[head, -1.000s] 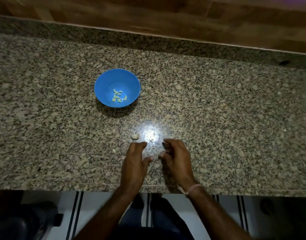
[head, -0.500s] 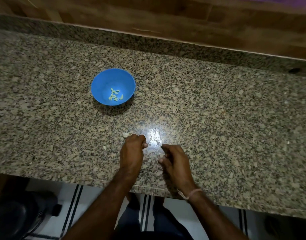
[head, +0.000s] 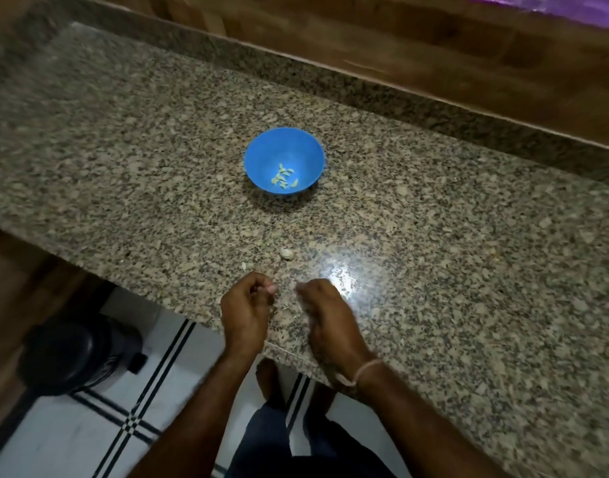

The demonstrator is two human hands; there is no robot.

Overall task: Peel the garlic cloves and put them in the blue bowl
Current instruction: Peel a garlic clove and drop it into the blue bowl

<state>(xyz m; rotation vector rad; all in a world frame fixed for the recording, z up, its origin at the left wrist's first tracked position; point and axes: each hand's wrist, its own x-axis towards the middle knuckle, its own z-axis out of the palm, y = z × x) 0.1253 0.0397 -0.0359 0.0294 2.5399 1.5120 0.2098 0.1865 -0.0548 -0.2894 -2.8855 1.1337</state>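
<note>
L hand (head: 248, 307) curled, hold unclear | R hand (head: 327, 313) curled, same | clove (head: 286, 253) on counter (head: 434, 270) — just beyond L fingertips (head: 271, 289), apart

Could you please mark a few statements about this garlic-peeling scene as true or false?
1. The blue bowl holds several peeled cloves. True.
2. A pale garlic clove lies on the counter between the bowl and the hands. True.
3. The left hand is reaching into the bowl. False: it is near the counter's front edge, well apart from the bowl.
4. A thin band sits on the left wrist. False: it is on the right wrist.
</note>
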